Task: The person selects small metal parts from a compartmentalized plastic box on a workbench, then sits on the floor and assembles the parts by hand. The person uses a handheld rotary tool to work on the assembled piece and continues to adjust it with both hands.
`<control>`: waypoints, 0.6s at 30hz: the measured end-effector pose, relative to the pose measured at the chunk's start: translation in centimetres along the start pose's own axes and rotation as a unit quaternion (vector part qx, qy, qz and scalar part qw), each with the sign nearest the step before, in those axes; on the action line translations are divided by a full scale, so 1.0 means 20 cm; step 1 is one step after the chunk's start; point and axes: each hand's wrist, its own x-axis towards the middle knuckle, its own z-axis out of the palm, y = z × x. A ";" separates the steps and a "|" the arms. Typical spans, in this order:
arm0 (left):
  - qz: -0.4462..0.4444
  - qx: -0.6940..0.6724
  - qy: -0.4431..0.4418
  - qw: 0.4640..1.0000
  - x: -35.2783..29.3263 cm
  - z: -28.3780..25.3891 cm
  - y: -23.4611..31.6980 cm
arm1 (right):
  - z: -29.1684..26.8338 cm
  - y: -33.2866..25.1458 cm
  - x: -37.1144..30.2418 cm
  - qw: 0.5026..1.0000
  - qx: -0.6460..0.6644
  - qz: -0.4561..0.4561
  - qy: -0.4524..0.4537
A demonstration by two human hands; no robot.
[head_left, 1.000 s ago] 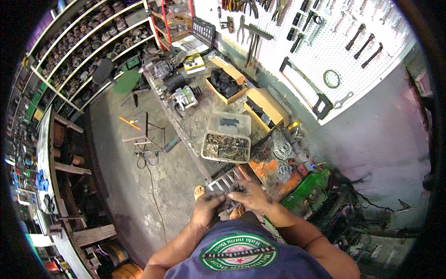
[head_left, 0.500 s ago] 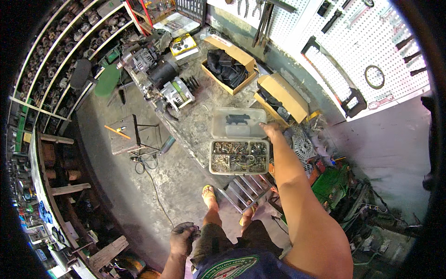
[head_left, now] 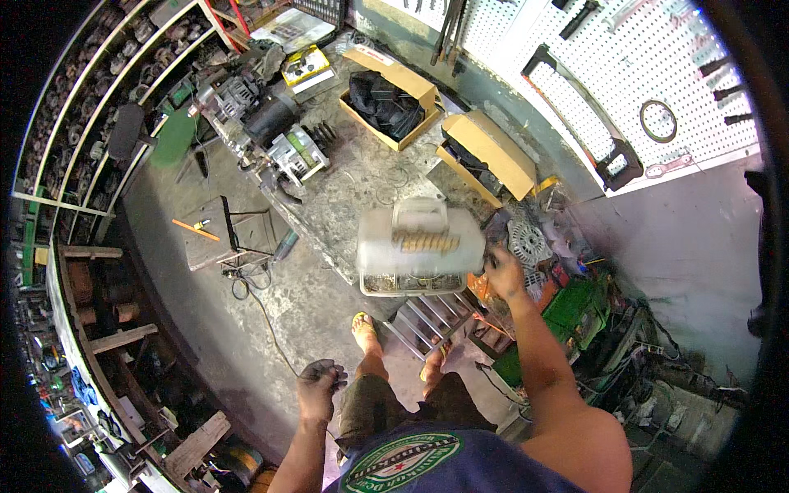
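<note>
In front of me on the bench sits a compartment box (head_left: 411, 291) of cloudy plastic with small metal parts in it. Its hinged lid (head_left: 386, 256), blurred by motion and with a handle, is tilted over the compartments and hides most of them. My right hand (head_left: 503, 273) has its fingers closed on the lid's right edge. My left hand (head_left: 319, 388), dark with grime, hangs low over the floor, beside my leg and away from the box. Its fingers are curled together; whatever they hold, if anything, is hidden.
Two cardboard boxes (head_left: 393, 123) with dark parts stand behind the plastic box. Alternators (head_left: 297, 158) line the bench's left edge. A metal step rack (head_left: 427, 322) sits at the front edge. A stool (head_left: 215, 238) and a cable (head_left: 271, 324) are on the floor.
The lid, laid back before, has swung up and forward over the compartments. My right hand has come nearer with it. My left hand has risen slightly, fingers still curled.
</note>
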 end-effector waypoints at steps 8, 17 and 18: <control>0.202 -0.049 0.042 0.977 1.03 0.22 0.08 | 0.17 0.03 -0.50 0.974 0.115 0.118 -0.156; 0.236 -0.072 -0.076 0.966 1.85 0.84 -0.02 | 0.68 -0.03 -0.29 0.931 0.339 0.056 -0.119; 0.177 -0.180 -0.089 0.964 1.86 0.85 -0.02 | 0.71 -0.02 -0.28 0.933 0.336 0.051 -0.115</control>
